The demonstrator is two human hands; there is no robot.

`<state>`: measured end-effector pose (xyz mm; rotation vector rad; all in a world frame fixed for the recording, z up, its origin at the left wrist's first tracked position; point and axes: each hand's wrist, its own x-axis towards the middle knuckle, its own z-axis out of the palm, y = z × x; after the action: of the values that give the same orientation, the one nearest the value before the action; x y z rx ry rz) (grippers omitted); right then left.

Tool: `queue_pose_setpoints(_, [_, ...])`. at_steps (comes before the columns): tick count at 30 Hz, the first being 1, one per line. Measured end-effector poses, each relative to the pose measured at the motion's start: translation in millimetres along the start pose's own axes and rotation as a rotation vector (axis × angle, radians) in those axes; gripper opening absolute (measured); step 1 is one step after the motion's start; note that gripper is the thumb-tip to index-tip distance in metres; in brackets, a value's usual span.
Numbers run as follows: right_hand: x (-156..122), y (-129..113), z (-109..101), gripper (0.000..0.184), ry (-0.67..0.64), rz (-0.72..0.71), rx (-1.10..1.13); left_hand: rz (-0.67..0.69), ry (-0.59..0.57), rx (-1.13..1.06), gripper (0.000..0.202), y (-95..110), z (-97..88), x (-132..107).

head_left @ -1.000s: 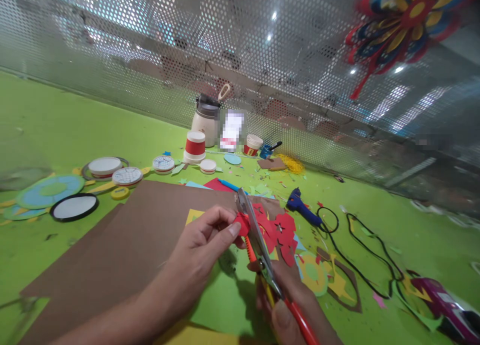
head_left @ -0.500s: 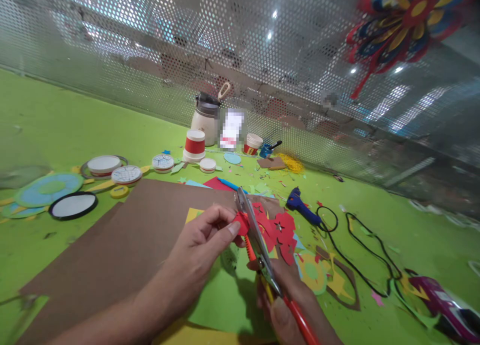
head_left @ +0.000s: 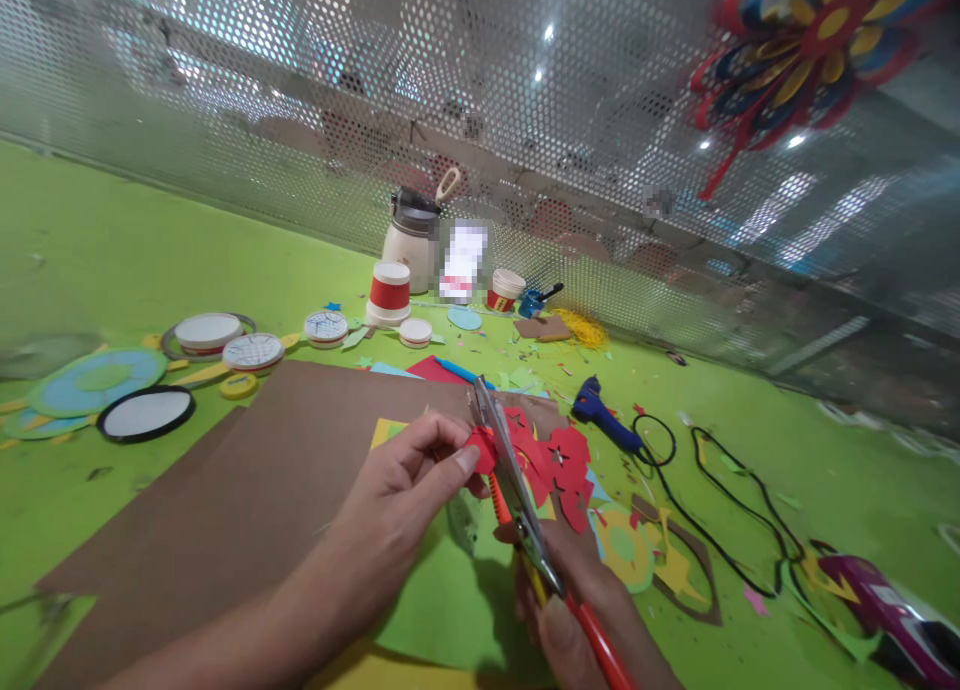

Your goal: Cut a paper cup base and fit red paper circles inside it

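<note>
Between thumb and fingers, my left hand (head_left: pixel 416 475) pinches a small piece of red paper (head_left: pixel 484 450). My right hand (head_left: pixel 570 600) is wrapped round the red handles of a pair of scissors (head_left: pixel 510 470), whose blades point away from me and lie against the red paper's right edge. Just beyond the blades is a larger red paper sheet (head_left: pixel 566 455) with star-shaped holes cut in it. Under both hands lie a green paper sheet (head_left: pixel 442 610) and a brown cardboard sheet (head_left: pixel 277 450). An orange ridged thing shows behind the scissors, partly hidden.
A blue glue gun (head_left: pixel 604 415) with a black cord lies right of the red sheet. A purple tool (head_left: pixel 885 605) sits at far right. Paper scraps, a blue pen (head_left: pixel 457 370), round lids (head_left: pixel 251 350), a red-and-white cup (head_left: pixel 390 292) and a jug (head_left: pixel 411 245) stand or lie further back.
Both hands stay almost in place. The scissors' blades look slightly shifted against the red paper; nothing has been let go.
</note>
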<state>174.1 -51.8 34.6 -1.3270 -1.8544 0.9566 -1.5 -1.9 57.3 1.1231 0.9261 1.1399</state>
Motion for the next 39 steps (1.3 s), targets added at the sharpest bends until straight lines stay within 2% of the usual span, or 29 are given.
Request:
queue_pose_setpoints(8, [0,2,-3,0.067,-0.052,0.016,0.069,0.013,0.018,-0.012,0.017,-2,-0.2,3])
queue_pose_setpoints(22, [-1,2,-4,0.072,-0.049,0.057,0.090,0.016,0.006,-0.001,0.018,1,-0.2,1])
queue_pose_setpoints(32, [-6,-6,-2,0.069,0.034,0.165,0.145,0.005,-0.010,-0.059,0.013,-4,0.5,2])
queue_pose_setpoints(36, [-3,-6,-5,0.060,0.101,0.180,0.203,-0.041,-0.023,-0.050,0.014,-1,0.8,4])
queue_pose_setpoints(39, [2,-6,-11,0.052,0.167,0.202,0.224,-0.103,-0.092,-0.033,0.020,-2,2.1,7])
